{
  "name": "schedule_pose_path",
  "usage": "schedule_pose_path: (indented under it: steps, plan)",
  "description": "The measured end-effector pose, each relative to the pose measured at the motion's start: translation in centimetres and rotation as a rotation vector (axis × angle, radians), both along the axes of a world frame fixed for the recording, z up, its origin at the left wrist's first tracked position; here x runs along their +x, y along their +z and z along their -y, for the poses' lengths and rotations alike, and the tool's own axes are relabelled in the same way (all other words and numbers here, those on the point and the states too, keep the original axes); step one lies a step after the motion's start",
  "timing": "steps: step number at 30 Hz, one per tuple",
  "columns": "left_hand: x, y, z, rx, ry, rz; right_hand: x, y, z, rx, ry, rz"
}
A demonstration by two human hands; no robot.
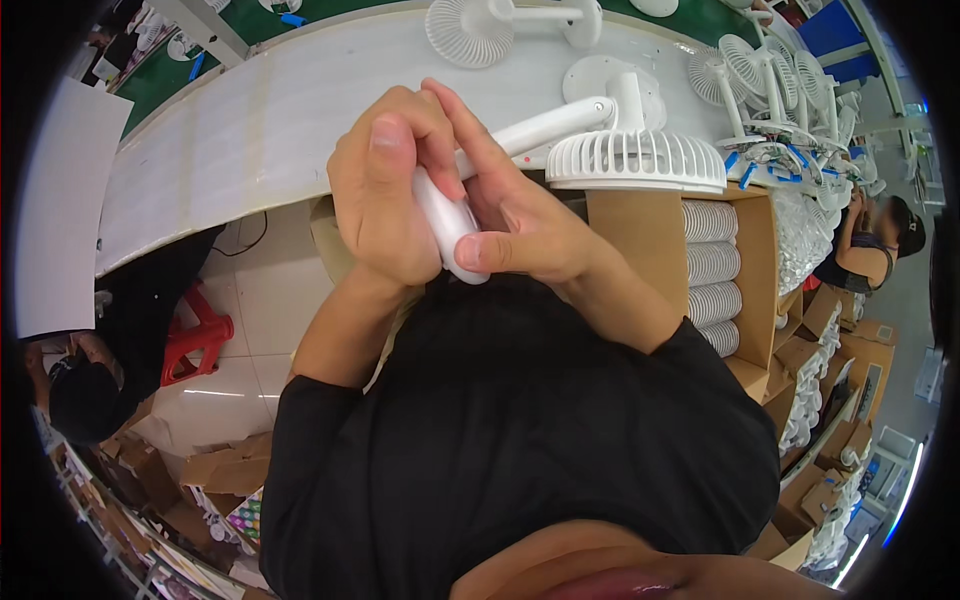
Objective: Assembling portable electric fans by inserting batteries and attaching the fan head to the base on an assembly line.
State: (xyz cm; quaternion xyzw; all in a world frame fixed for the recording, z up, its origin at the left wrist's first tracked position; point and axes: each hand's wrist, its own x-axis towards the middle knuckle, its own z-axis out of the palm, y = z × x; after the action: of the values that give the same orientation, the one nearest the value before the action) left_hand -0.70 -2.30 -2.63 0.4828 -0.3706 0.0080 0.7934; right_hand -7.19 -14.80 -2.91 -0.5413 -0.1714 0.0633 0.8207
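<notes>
Both of my hands are at a white desk fan in front of my chest. My left hand (385,195) is curled round the rounded white end piece (440,222), seen edge-on. My right hand (535,225) grips that piece from the other side, its thumb pressed on the near end and its fingers by the stem. The white stem (550,128) runs to the right toward a hinge. Beyond it, a ribbed fan cage (637,165) sits at the table's front edge. Between my palms, part of the end piece is hidden.
Another white fan (475,32) lies at the back of the white table (290,130). Several fans and loose wires crowd the right (770,80). An open carton (640,235) with stacked ribbed white parts stands below. Co-workers sit at left and right; a red stool (197,335) is at left.
</notes>
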Motion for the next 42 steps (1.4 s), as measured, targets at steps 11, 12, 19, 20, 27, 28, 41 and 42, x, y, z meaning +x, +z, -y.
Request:
schedule_pose_path:
  steps: [11, 12, 19, 20, 27, 28, 41, 42]
  plan:
    - [-0.4, 1.3, 0.8, -0.106, 0.285, 0.021, 0.7, 0.0, 0.3, -0.4, -0.203, 0.618]
    - [-0.3, 1.1, 0.4, -0.088, 0.242, 0.032, 0.8, 0.1, 0.3, -0.449, -0.208, 0.677]
    - [0.2, 1.5, -0.6, -0.227, -0.075, -0.154, 0.2, 0.6, -1.1, -0.341, -0.085, 0.51]
    - [0.1, 1.7, -0.5, -0.236, -0.028, -0.116, 0.0, 0.5, -1.2, -0.336, -0.086, 0.495]
    - [0.2, 2.0, -1.2, -0.155, 0.103, 0.062, -0.1, 0.7, -2.1, -0.052, 0.02, 0.254]
    - [0.1, 2.1, -1.5, -0.118, 0.12, 0.105, 0.0, 1.2, -1.9, -0.173, 0.011, 0.322]
    - [1.2, 1.3, -3.3, 0.085, 0.074, -0.085, 2.6, 0.2, -1.2, -0.121, -0.011, 0.317]
    - [2.0, 1.4, -4.1, 0.084, 0.073, -0.07, 2.5, 0.3, -1.0, -0.072, -0.009, 0.268]
